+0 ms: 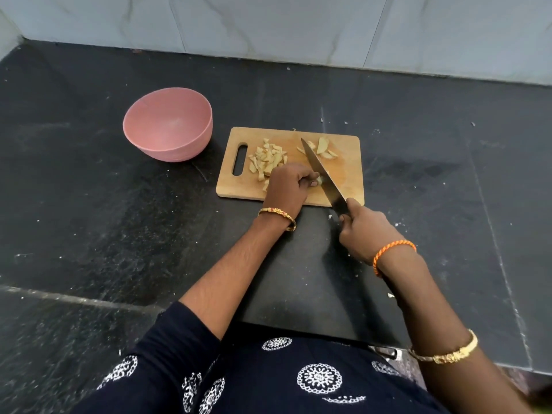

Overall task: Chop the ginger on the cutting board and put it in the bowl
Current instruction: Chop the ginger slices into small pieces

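Right hand (363,227), nearest the viewer, is wrapped round the handle of a large kitchen knife (321,171), fingers curled tight. It sits just off the near edge of the cutting board (343,174), over the dark stone counter (89,189). From there the blade runs diagonally up and to the left across the board, its point toward the far side. That slant probably lets the edge come down beside the other hand's knuckles.

Left hand (288,185) rests on the near middle of the board, fingers curled under and pinching a small pale piece of ginger (320,180) against the wood. The tucked fingertips look like a guard, keeping them behind the blade. The piece is mostly hidden by the fingers and the knife, so how much is left I cannot tell for certain.

Beyond that hand lies a heap of chopped ginger (268,159), pale chunks pushed toward the board's handle slot, seemingly to clear room for cutting. Right of the blade, a few larger ginger slices (322,147) wait on the far side.

Further off to the left, a pink bowl (167,124) stands on the counter, near the board but not touching it. No ginger shows inside. A pale tiled wall (298,25) closes the far edge.
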{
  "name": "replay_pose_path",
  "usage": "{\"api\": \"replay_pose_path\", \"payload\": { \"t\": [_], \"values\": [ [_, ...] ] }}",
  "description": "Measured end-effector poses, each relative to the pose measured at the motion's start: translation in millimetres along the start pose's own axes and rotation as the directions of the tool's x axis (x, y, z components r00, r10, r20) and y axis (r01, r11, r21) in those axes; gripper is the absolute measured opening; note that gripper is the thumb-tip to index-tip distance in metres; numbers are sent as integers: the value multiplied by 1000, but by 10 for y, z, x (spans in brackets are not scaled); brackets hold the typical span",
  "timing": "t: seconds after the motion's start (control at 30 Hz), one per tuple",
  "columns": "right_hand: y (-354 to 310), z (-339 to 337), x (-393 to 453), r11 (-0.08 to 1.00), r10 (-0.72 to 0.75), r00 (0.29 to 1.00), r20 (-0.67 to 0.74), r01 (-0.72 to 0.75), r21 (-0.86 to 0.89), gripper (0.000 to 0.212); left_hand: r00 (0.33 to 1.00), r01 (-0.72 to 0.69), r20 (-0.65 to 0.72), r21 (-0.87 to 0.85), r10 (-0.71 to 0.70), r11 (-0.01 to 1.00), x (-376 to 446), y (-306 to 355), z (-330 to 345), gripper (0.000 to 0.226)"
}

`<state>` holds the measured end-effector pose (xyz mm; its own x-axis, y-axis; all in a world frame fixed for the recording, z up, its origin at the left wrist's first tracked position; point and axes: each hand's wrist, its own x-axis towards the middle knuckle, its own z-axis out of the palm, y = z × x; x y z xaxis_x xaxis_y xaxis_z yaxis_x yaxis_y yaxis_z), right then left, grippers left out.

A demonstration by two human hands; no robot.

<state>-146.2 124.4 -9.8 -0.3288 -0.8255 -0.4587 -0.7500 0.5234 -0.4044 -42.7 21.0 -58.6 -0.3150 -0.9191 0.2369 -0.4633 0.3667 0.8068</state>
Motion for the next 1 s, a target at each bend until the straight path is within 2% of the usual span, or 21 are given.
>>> {"api": "replay_pose_path", "payload": {
  "t": [0.33,0.43,0.53,0.6,0.7,0.8,0.83,0.9,1.0],
  "values": [
    [139,-12,-206,997,65,997,31,-66,31,27,995,-69,-50,242,83,968,5,2,8,11],
    [208,-75,-287,999,33,993,-111,-33,0,20,992,-91,-62,289,114,953,36,-8,-60,17],
    [193,-65,-323,998,-27,956,-291,10,-59,18,977,-106,-151,274,152,956,43,52,-113,35],
    [147,-4,-295,995,-57,937,-344,27,-91,20,958,-150,-196,278,208,949,49,128,-157,49],
    [131,86,-233,994,-96,913,-397,66,-87,21,940,-286,-72,369,335,884,65,170,-155,63],
    [147,140,-200,997,-78,891,-447,73,-27,21,908,-407,108,453,404,793,20,41,-74,42],
    [148,144,-196,997,-75,884,-461,79,-9,22,905,-419,142,472,402,776,0,-19,-58,39],
    [158,147,-186,996,-71,876,-477,84,7,22,912,-409,196,514,361,754,-43,-88,-61,50],
    [191,143,-174,997,-62,876,-479,73,3,23,946,-323,190,570,261,755,-57,-105,-160,61]
  ]
}}
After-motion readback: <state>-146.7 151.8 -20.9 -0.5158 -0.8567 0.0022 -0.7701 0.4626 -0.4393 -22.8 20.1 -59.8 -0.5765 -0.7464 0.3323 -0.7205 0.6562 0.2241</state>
